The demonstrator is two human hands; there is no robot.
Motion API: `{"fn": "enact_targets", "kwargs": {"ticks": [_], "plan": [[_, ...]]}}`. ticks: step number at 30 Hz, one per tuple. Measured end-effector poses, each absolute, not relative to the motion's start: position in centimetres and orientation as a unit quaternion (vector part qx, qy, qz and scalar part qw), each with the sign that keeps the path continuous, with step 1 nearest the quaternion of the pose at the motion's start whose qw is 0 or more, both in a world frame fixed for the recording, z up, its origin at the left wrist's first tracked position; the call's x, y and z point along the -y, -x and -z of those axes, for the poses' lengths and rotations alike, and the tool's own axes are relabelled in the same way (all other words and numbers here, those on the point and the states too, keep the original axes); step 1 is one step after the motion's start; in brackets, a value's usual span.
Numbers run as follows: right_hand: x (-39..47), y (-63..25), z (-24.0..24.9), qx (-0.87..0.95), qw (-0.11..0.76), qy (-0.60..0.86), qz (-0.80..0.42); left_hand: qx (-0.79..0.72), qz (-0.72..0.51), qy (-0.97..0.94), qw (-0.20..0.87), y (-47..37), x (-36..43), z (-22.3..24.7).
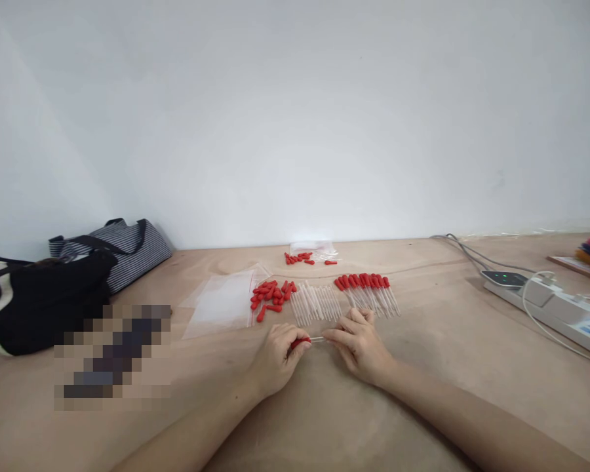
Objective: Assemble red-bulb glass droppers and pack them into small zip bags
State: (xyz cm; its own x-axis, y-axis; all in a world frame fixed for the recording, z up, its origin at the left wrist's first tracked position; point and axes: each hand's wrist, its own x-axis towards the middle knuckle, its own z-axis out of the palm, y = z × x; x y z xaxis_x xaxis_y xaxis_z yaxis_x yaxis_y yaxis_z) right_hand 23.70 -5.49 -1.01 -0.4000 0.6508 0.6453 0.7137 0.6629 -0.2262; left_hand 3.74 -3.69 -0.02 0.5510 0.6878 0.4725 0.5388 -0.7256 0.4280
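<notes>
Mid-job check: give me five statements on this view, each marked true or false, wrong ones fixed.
1. The left hand holds a red bulb; the right hand pinches the thin tube leading from it. True.
2. The hands touch each other. False: the tube spans a gap between them.
3. The loose bulb pile lies between the plastic bags and the bare tubes. True.
4. The bare tubes form the rightmost group. False: the red-topped tubes lie farther right.
5. The striped bag is partly hidden by the black bag. True.

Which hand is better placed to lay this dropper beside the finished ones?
Probably the right hand: it grips the thin tube and is nearer the red-topped droppers. The left hand, holding the red bulb, is farther away.
</notes>
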Motion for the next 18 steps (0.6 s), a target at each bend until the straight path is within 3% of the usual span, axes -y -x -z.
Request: {"fn": "enact_targets", "kwargs": {"ticks": [5, 18], "plan": [[5.9, -23.5, 0.5, 0.841, 0.341, 0.418, 0.037, -0.326, -0.308, -0.891, 0.075, -3.7, 3.8, 0.2], [6.5, -22.4, -1.0, 0.817, 0.272, 0.493, -0.123, -0.313, -0.300, -0.901, 0.014, -3.9, 4.6, -0.4]]}}
